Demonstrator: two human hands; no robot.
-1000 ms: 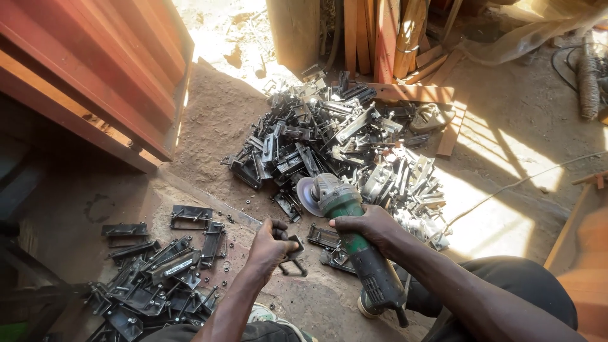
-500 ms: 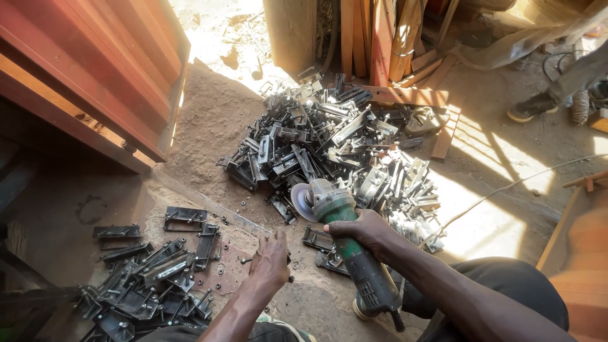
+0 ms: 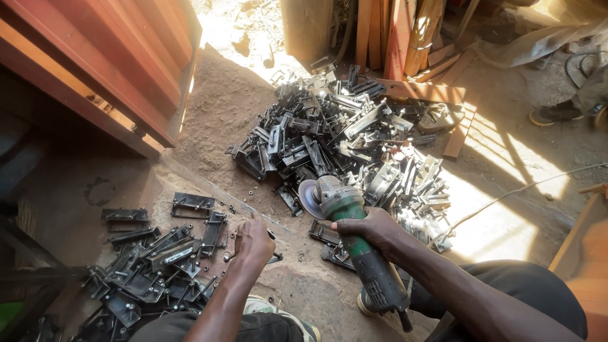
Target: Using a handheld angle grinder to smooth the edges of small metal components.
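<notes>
My right hand (image 3: 373,231) grips the green body of an angle grinder (image 3: 358,259). Its disc (image 3: 309,199) hangs just above the sandy ground, at the near edge of a big heap of grey metal brackets (image 3: 342,136). My left hand (image 3: 253,240) is down on the ground left of the grinder. Its fingers are curled over a small dark metal bracket (image 3: 275,258) that sticks out from under the palm. A smaller pile of dark brackets (image 3: 158,259) lies just left of that hand.
A red metal panel (image 3: 95,69) leans at the left. Wooden planks (image 3: 392,38) stand at the back, and a flat board (image 3: 424,92) lies behind the heap. Another person's shoe (image 3: 557,114) shows at the far right. A thin cable (image 3: 506,197) crosses the sunlit ground.
My left hand has shifted left and a little forward with the small bracket, toward the smaller pile. The grinder has stayed in my right hand, almost in the same place.
</notes>
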